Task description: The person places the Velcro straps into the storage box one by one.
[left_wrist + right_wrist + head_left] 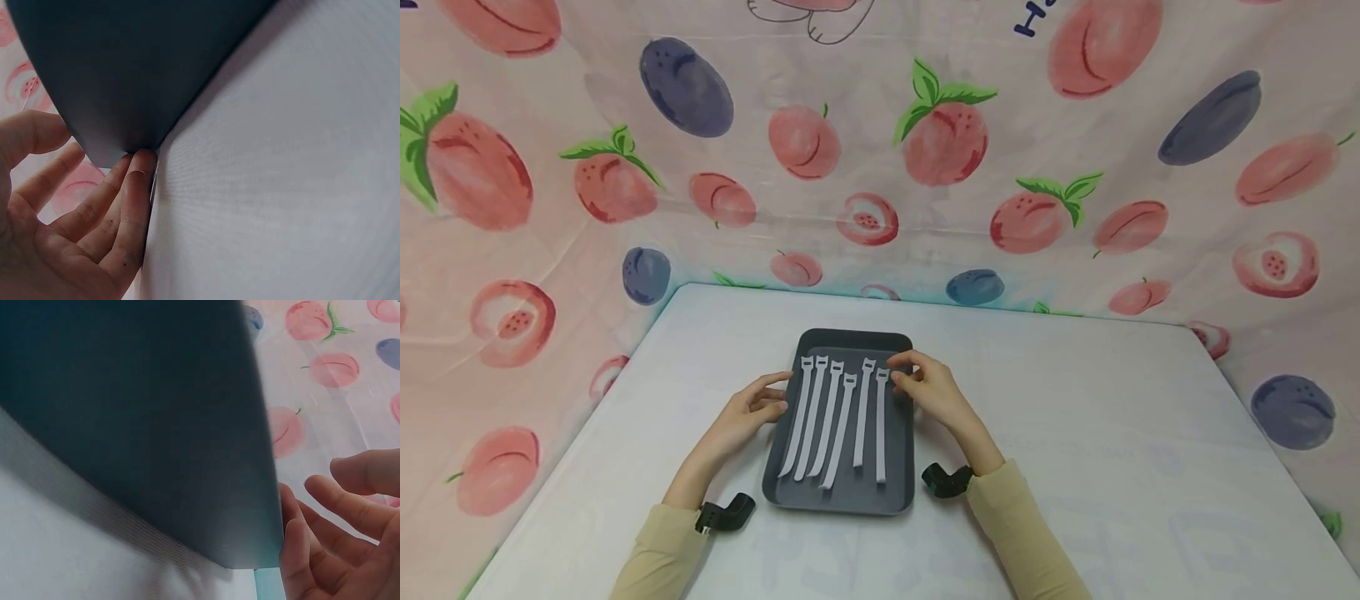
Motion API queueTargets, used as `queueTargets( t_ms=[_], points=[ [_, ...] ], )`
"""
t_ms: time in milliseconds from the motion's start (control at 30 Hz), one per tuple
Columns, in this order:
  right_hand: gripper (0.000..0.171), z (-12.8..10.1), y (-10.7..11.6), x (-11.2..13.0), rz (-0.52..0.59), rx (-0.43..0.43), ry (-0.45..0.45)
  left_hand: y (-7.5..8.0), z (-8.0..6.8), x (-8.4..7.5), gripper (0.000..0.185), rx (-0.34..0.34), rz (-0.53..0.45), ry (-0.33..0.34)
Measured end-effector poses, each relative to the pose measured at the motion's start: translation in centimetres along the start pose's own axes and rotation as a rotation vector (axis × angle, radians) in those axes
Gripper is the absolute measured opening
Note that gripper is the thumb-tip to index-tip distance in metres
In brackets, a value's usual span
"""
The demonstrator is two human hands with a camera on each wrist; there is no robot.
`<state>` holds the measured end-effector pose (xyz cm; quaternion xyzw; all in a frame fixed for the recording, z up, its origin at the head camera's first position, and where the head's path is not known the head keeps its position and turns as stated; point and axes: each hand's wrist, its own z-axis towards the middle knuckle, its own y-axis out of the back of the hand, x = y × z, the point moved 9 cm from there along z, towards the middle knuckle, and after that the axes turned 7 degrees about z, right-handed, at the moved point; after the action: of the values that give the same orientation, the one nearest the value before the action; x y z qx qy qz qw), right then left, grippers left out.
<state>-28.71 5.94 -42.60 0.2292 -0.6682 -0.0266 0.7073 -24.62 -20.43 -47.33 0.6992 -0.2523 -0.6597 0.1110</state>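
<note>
A dark grey rectangular tray [898, 454] lies on the white table, one short end toward me. Inside it are several white hook-and-loop cable ties, slotted heads at the far end: a group on the left, including one cable tie [838, 433], and two on the right, the outermost cable tie [881, 433] nearest the right wall. My left hand [747, 414] is at the tray's left side; in the left wrist view its thumb and fingertips touch the outer wall. My right hand [934, 392] is at the right rim, thumb and index finger raised, lower fingers against the wall in the right wrist view.
The white table [1120, 450] extends around the tray on all sides. Behind it hangs a fruit-printed cloth [880, 150], which also runs along the left and right. A black wrist camera [730, 512] sits on my left wrist, another black camera [946, 481] on my right.
</note>
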Motion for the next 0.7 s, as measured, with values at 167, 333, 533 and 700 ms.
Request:
queueTargets(
  t_ms=[167, 333, 533, 700],
  points=[
    [0.025, 0.0, 0.2, 0.0, -0.004, -0.003, 0.000, 0.0, 0.1, -0.2, 0.050, 0.000, 0.009, 0.000],
    [0.025, 0.0, 0.3, 0.0, -0.004, -0.004, 0.006, 0.0, 0.2, -0.4, 0.050, 0.006, 0.010, -0.020],
    [0.025, -0.1, 0.9, 0.0, -0.006, -0.043, 0.010, -0.1, 0.4, -0.2, 0.049, 0.010, 0.022, -0.022],
    [0.026, -0.3, 1.2, -0.1, -0.007, -0.045, 0.017, 0.1, 0.2, -0.2, 0.049, 0.012, 0.056, -0.026]
  ],
)
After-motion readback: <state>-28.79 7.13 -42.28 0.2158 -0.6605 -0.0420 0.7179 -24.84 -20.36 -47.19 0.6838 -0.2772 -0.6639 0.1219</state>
